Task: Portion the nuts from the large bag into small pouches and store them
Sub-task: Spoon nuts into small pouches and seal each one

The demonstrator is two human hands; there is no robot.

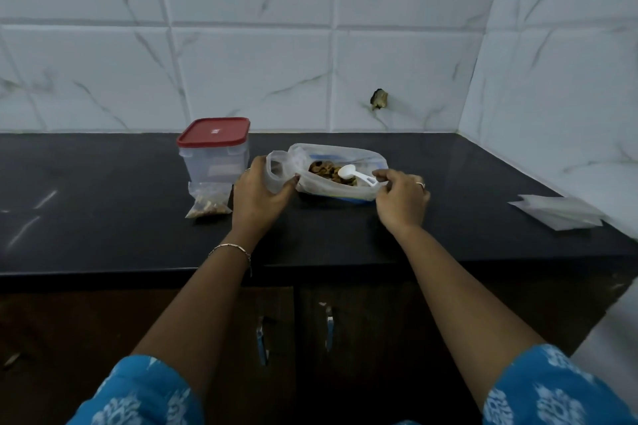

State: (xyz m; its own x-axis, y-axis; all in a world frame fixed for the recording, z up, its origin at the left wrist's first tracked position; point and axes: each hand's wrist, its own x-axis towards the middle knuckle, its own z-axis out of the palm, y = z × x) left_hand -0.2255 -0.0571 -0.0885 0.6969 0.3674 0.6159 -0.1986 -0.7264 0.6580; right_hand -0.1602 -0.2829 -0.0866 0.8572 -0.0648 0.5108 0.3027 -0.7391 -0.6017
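Observation:
A large clear bag of nuts (362, 157) lies open on the black counter (103, 217). A white plastic scoop (352, 173) rests over the nuts inside it. My right hand (402, 200) pinches the scoop's handle at the bag's right end. My left hand (259, 195) grips a small empty clear pouch (276, 167) right beside the bag's left edge. A filled small pouch of nuts (209, 202) lies to the left, in front of a clear container with a red lid (214, 148).
A stack of empty pouches (559, 212) lies at the counter's far right, near the side wall. Tiled walls close off the back and right. Cabinet doors with handles (329, 328) sit below the counter's front edge.

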